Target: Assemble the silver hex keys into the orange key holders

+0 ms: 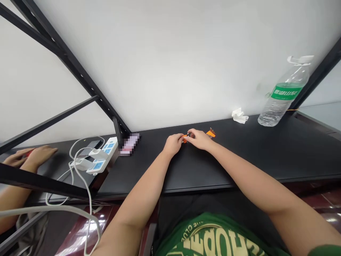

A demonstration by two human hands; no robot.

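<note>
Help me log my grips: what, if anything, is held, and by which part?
A small orange piece, between the left hand and right hand; which part each grips is too small to tell.

On my feed the left hand (173, 144) and right hand (199, 139) cover most of the orange piece (184, 139), perhaps too small to identify anyway. The right hand also hides part of the orange holder (210, 133). Pixelation masks a flat item (129, 144). I lose a co-worker's arm (13, 201) past the left edge, and the shirt lettering (213, 241) below
</note>
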